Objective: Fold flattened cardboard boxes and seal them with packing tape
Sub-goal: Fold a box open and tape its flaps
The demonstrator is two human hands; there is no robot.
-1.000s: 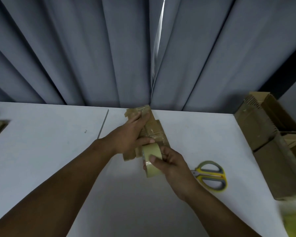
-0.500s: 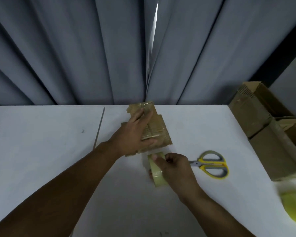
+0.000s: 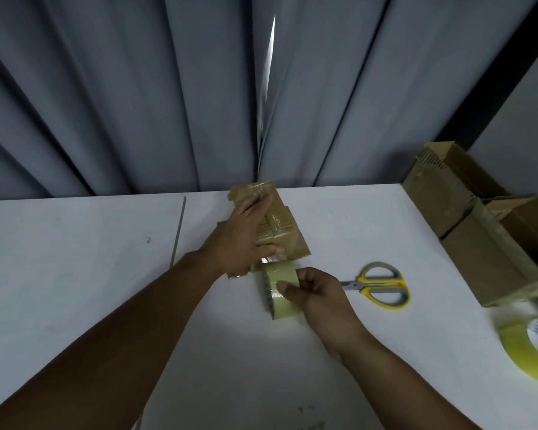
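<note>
Small brown taped cardboard box (image 3: 288,240) on white table (image 3: 75,259), far edge. Left hand (image 3: 239,240) flat on top, fingers straight, pressing. Right hand (image 3: 317,293) fingers curled round pale-yellow tape roll (image 3: 280,280) at box's near side. Open brown cartons (image 3: 479,243) well right of box; contents hidden.

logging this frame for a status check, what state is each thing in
left hand: presses flat on the small box
right hand: grips the tape roll
small box: folded, taped, lying on the table
tape roll: on edge, strip seems to reach the box
scissors: closed, untouched
spare tape roll: lying flat, untouched
cardboard boxes: piled at right
curtain: drawn, narrow gap
</note>
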